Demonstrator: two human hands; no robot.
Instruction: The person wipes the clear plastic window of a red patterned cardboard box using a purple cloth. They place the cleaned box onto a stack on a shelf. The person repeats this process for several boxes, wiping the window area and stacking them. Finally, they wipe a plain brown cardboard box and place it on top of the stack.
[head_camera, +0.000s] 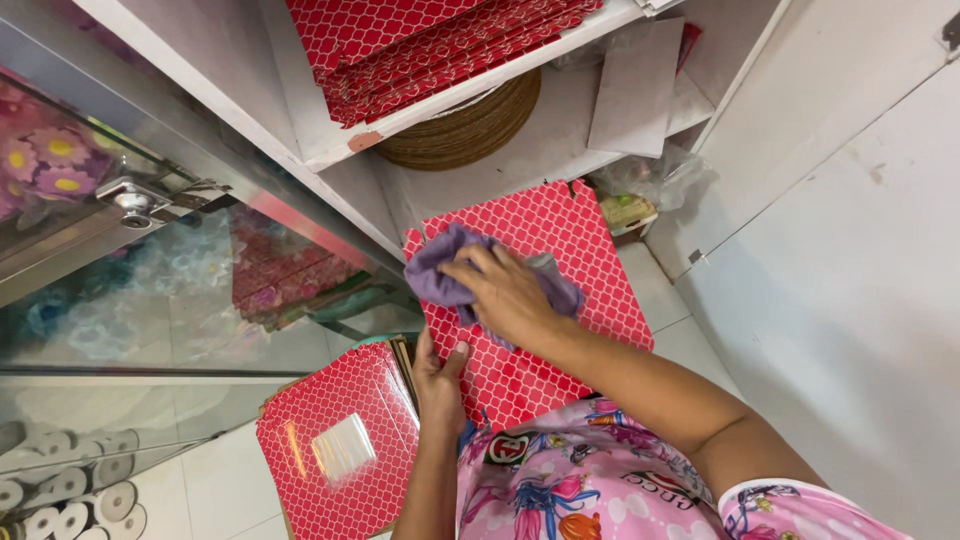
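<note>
My left hand grips the near left edge of a flat red card with a white lattice pattern, held up in front of me. Pressed onto the face of that card is a crumpled purple cloth, with my right hand closed over it. Below my left hand a stack of similar red patterned cards stands on the floor, the front one catching a glare.
A white shelf unit holds more red patterned cards and a coil of woven mats. A glass cabinet door is at left, paper rolls at lower left, a white wall at right.
</note>
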